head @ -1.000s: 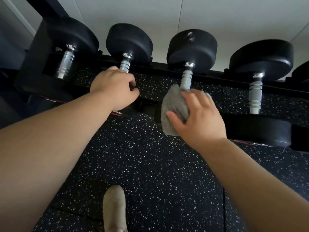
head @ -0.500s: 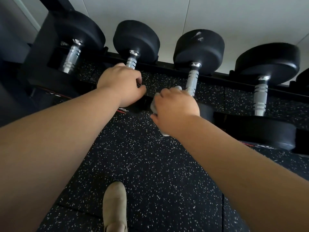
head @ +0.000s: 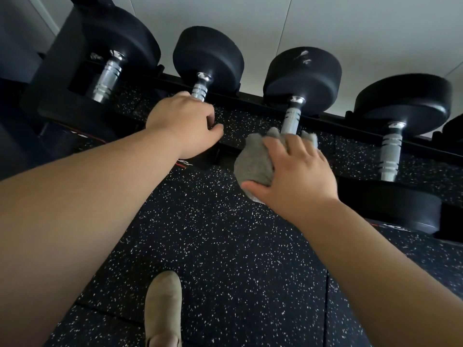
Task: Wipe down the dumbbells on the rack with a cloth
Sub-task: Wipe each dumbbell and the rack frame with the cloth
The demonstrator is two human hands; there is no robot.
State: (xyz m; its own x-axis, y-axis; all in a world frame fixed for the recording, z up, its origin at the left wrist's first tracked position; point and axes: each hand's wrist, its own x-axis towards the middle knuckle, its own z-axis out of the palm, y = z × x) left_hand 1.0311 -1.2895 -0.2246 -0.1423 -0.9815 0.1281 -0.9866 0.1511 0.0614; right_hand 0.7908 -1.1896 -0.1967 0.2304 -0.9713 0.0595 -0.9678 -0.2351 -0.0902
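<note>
Several black dumbbells with chrome handles lie across a black rack (head: 333, 120). My left hand (head: 185, 123) grips the handle of the second dumbbell (head: 208, 56) from the left, fingers curled round it. My right hand (head: 293, 176) holds a grey cloth (head: 255, 161) over the near end of the third dumbbell (head: 303, 76), fingers spread over the top and thumb round the side. The cloth covers the lower part of that dumbbell's handle (head: 290, 116) and hides its near head.
A first dumbbell (head: 120, 41) sits at the far left and a fourth dumbbell (head: 403, 101) at the right. A white wall (head: 325, 21) stands behind the rack. Below is black speckled rubber floor (head: 225, 246), with my beige shoe (head: 162, 309) on it.
My right hand had swung left over the cloth, hiding it, and has now come back right, with the cloth showing again over the third dumbbell's near end. My left hand kept its grip.
</note>
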